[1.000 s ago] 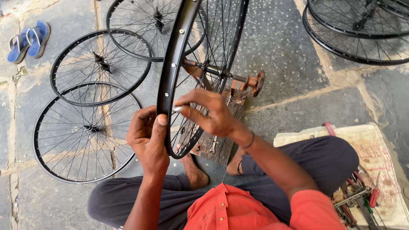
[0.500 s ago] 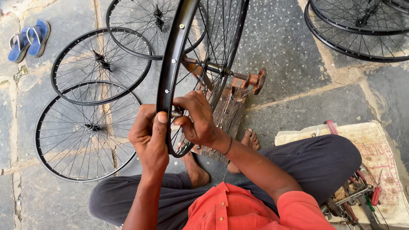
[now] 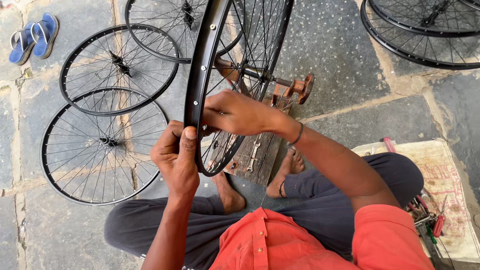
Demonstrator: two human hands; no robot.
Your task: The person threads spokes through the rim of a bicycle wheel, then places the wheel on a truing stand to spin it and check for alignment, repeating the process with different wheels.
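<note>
A black spoked bicycle wheel (image 3: 205, 60) stands upright in a rusty truing stand (image 3: 295, 90) in front of me, its axle clamped in the stand. My left hand (image 3: 175, 157) grips the near part of the rim, thumb lying on the rim's outer face. My right hand (image 3: 232, 112) reaches across to the inside of the rim among the spokes, fingers pinched there; what they hold is hidden. I sit cross-legged on the floor, bare feet by the stand's wooden base (image 3: 255, 155), where a small spanner (image 3: 254, 150) lies.
Three finished black wheels lie flat on the stone floor to the left (image 3: 102, 145), (image 3: 117, 65), (image 3: 175, 20); more wheels lie at top right (image 3: 425, 35). Blue sandals (image 3: 32, 37) sit at far left. A sack mat (image 3: 445, 195) with hand tools (image 3: 430, 220) lies to my right.
My right hand has shifted slightly up along the inside of the rim. My left hand keeps its grip on the rim.
</note>
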